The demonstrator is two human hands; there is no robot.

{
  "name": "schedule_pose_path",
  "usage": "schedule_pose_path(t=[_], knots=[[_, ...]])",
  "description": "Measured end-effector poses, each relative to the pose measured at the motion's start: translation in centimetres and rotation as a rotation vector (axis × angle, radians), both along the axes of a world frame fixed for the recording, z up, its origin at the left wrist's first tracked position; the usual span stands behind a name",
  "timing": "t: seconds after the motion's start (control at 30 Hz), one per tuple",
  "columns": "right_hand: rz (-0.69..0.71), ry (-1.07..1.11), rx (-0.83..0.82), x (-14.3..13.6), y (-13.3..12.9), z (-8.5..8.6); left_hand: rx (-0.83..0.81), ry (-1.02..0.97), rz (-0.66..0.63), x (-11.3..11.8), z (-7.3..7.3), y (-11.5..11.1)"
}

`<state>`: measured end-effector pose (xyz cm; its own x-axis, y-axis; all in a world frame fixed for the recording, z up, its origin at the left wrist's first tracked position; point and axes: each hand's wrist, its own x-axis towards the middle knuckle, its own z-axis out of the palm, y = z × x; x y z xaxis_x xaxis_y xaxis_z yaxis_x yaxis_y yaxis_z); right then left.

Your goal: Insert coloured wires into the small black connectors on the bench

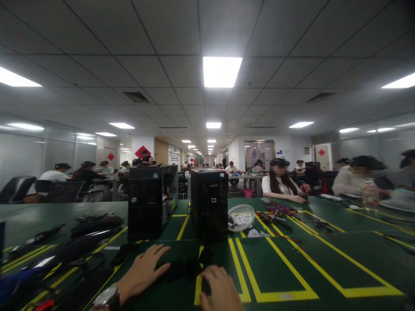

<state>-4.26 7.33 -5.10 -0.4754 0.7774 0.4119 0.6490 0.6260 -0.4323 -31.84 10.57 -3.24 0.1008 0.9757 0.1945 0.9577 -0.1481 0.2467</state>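
Observation:
My left hand (142, 270), with a watch at the wrist, rests flat on the green table (285, 268), its fingers spread and touching a dark cable bundle (186, 268). My right hand (220, 289) lies at the bottom edge with fingers curled over the same dark bundle; whether it grips it is unclear. Two black computer towers (147, 203) (209, 203) stand upright just behind my hands.
Yellow tape lines mark boxes on the table. A small white fan (240, 217) and several tools (279, 214) lie right of the towers. Dark tools and cables (81, 242) crowd the left. Other people sit at the far side and at tables behind.

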Motion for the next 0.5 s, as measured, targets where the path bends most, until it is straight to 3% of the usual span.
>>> schedule_pose_path(t=[0.07, 0.23, 0.37, 0.5], knots=[[-0.119, -0.012, 0.000, -0.5, 4.1, 0.6, -0.036, -0.016, 0.018, -1.5, -0.9, -0.8], [-0.087, -0.104, -0.052, -0.6, 11.0, -0.2, -0.053, -0.041, 0.038, -1.9, -2.6, -1.2], [-0.016, -0.137, -0.101, 1.5, 12.7, -1.1, -0.056, -0.117, -0.010, -2.2, -3.5, -1.0], [0.087, -0.156, -0.142, 2.0, 12.9, -0.8, -0.066, -0.129, -0.010, -2.6, -3.9, -1.2]])
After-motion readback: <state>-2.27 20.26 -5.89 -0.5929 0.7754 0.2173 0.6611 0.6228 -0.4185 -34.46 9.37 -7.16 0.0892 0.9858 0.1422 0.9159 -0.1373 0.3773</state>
